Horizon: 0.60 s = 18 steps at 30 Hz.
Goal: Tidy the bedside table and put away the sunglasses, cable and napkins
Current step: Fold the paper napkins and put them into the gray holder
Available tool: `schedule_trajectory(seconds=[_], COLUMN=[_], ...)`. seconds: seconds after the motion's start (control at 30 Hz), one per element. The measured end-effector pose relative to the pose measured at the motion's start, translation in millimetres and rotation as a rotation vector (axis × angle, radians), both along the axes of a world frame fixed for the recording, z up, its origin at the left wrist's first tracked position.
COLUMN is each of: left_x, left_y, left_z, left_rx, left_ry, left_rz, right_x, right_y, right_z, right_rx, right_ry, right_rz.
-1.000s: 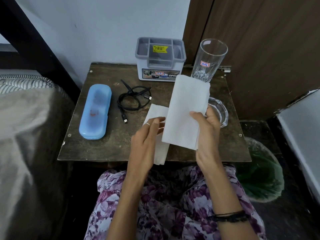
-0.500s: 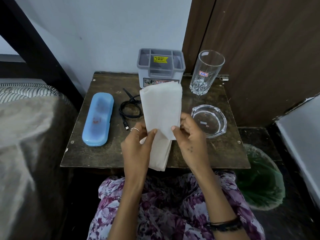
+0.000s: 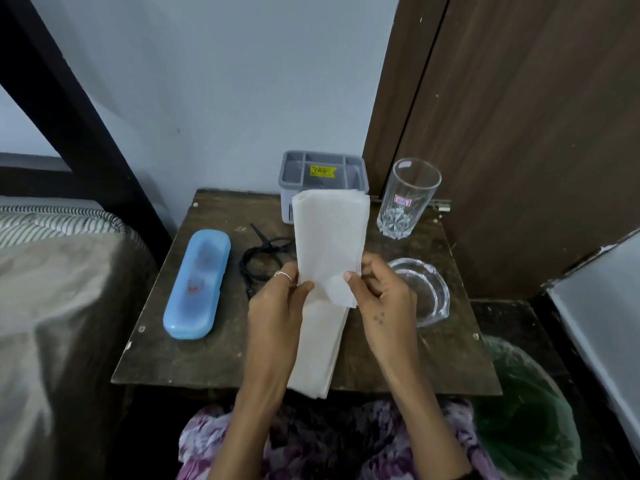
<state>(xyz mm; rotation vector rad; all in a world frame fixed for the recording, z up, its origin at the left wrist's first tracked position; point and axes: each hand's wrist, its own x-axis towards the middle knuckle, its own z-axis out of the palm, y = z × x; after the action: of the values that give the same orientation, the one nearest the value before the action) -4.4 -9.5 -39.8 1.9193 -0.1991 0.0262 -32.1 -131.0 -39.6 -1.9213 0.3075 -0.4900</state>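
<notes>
left hand (image 3: pixel 277 306): pinching the lower left edge of the held napkin stack (image 3: pixel 329 244), thumb on the near face, fingers behind.
right hand (image 3: pixel 384 299): pinching the lower right corner of the same stack, thumb on the near face.
held stack, attitude: upright, long axis running from the hands up and away toward the wall; top edge overlaps the front of the grey organiser (image 3: pixel 322 171) in this view.
organiser, bearing: directly beyond the stack's top edge, at the back of the bedside table (image 3: pixel 207 358); compartments open upward.
judged relation: stack already lines up with the organiser; both hands about equally near; contact cannot be told.
second napkin stack (image 3: pixel 318 351): flat on the table under the hands, long axis toward the near edge.
cable (image 3: pixel 259 258): coiled just left of the held stack.
blue case (image 3: pixel 197 282): closed, further left; sunglasses not seen.
glass (image 3: pixel 405 199): upright, right of the organiser.
ashtray (image 3: pixel 426 292): just right of the right hand.
</notes>
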Motion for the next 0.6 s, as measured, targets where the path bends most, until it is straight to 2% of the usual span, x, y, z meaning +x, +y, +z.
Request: schedule_trajectory(seconds=[0.1, 0.23, 0.3, 0.43, 0.6], left_x=[40, 104, 129, 160, 170], left_y=[-10, -30, -40, -50, -56], left_z=[22, 51, 58, 44, 30], left_rx=[0.031, 0.203, 0.233, 0.236, 0.199], left_ry=[-0.094, -0.323, -0.413, -0.402, -0.382], left_rz=[-0.041, 0.103, 0.137, 0.171, 0.069], right_x=[35, 96, 123, 156, 171], right_y=[-12, -29, -33, -39, -52], right_z=[22, 50, 55, 45, 28], right_rx=[-0.024, 0.022, -0.047, -0.176, -0.249], right_ry=[-0.046, -0.064, -0.085, -0.127, -0.150], right_rz=[-0.030, 0.018, 0.018, -0.052, -0.101])
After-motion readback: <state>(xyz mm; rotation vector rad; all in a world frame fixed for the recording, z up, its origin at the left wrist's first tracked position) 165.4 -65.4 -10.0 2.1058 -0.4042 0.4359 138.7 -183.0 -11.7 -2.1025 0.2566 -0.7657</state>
